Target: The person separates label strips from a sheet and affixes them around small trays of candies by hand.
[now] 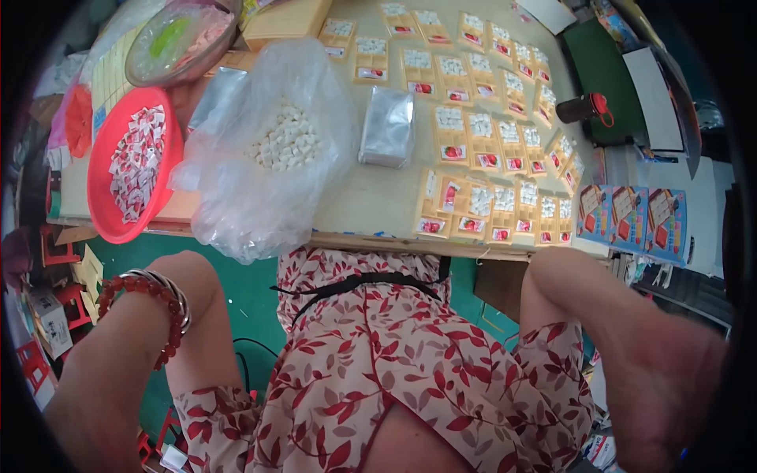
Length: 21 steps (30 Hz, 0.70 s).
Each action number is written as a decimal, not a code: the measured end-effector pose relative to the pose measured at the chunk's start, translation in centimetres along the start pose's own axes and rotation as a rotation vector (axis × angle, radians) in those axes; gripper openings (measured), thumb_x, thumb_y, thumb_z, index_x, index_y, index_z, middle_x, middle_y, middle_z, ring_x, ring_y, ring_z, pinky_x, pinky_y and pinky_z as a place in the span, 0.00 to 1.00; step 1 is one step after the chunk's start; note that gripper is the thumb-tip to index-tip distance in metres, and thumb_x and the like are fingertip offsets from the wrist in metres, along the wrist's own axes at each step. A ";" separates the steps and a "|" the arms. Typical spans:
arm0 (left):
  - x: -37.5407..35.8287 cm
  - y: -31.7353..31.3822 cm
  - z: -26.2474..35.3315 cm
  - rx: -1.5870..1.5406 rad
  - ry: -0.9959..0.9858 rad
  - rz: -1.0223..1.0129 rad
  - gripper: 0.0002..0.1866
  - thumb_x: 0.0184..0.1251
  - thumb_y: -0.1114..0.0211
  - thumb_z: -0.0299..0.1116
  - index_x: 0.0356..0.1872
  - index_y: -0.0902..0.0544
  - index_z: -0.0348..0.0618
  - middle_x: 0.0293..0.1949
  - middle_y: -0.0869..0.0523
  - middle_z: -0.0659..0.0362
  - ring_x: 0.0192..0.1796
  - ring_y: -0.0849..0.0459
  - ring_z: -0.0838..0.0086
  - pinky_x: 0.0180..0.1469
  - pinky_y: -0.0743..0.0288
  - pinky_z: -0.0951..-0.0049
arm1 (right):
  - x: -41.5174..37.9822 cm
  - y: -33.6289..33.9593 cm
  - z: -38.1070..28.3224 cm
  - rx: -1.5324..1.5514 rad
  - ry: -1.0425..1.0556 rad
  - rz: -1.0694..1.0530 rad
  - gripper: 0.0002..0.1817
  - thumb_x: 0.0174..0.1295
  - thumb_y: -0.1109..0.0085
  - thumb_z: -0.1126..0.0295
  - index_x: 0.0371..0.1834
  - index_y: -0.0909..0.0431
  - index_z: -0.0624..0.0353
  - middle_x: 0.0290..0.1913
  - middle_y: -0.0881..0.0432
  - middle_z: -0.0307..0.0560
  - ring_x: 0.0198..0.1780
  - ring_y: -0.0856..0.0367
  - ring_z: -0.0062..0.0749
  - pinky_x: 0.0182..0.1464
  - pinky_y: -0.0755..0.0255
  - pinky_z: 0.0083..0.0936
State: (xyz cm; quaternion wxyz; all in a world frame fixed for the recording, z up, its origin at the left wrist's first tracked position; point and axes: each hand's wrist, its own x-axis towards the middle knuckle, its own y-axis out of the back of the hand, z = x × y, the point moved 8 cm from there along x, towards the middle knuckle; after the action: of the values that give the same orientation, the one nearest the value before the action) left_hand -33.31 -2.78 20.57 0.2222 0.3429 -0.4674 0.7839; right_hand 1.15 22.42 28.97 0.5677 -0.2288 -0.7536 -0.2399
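Observation:
My left hand (98, 414) is raised close to the camera at the lower left, below a wrist with a red bead bracelet (169, 315) and silver bangles. My right hand (666, 386) is likewise near the camera at the lower right, blurred by closeness. The fingers of both hands run out of view, so whether they hold anything cannot be seen. Both elbows are bent in front of the table edge. Neither hand visibly touches anything on the table. Nearest beyond the left arm stand a red basin (98, 185) of small printed packets and a clear plastic bag (244, 209) of white pieces (292, 138).
Several yellow compartment trays (505, 162), holding white pieces and strawberry-printed packets, cover the table's right side. A silver block (387, 126) lies mid-table. At right are a dark bottle (579, 108) and blue printed packages (631, 221). A bowl (142, 67) of plastic bags stands back left.

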 end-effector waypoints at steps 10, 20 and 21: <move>0.0 1.2 -0.4 -0.016 0.043 -0.016 0.25 0.68 0.56 0.47 0.55 0.32 0.35 0.53 0.26 0.43 0.52 0.25 0.49 0.55 0.30 0.50 | -2.2 3.0 -1.8 0.008 0.015 0.062 0.22 0.60 0.52 0.52 0.55 0.28 0.48 0.50 0.26 0.44 0.48 0.28 0.37 0.49 0.37 0.38; -1.0 2.1 -2.3 -0.047 0.110 0.032 0.25 0.68 0.56 0.46 0.54 0.31 0.34 0.52 0.25 0.42 0.52 0.24 0.48 0.54 0.30 0.49 | -2.3 5.2 -3.7 0.001 -0.015 0.072 0.21 0.60 0.52 0.53 0.55 0.27 0.48 0.49 0.25 0.45 0.48 0.27 0.37 0.49 0.37 0.38; -1.1 2.2 -2.5 -0.052 0.117 0.037 0.25 0.68 0.56 0.46 0.54 0.31 0.34 0.52 0.25 0.42 0.51 0.24 0.48 0.54 0.30 0.49 | -2.4 6.1 -4.2 -0.001 -0.018 0.073 0.21 0.60 0.52 0.53 0.54 0.27 0.48 0.49 0.25 0.45 0.48 0.27 0.37 0.49 0.37 0.38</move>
State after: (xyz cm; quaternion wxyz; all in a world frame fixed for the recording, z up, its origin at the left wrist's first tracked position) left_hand -34.84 -1.61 17.66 0.2434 0.2821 -0.4799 0.7942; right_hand 8.68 24.43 28.32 0.5693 -0.2586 -0.7496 -0.2173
